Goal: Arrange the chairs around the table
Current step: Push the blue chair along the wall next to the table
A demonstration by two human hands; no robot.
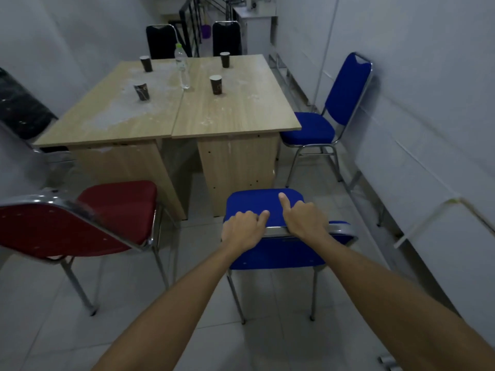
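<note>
A wooden table made of two joined tops fills the middle. Just in front of me stands a blue chair facing the table's near right side. My left hand and my right hand both grip the chrome top rail of its backrest, the right index finger sticking out over the seat. A red chair stands to its left at the near side. Another blue chair sits at the table's right side. Two black chairs stand at the far side.
Several dark paper cups and a clear plastic bottle stand on the table. White walls close in on both sides. A dark chair leans at the left. A staircase railing and a white cabinet are beyond.
</note>
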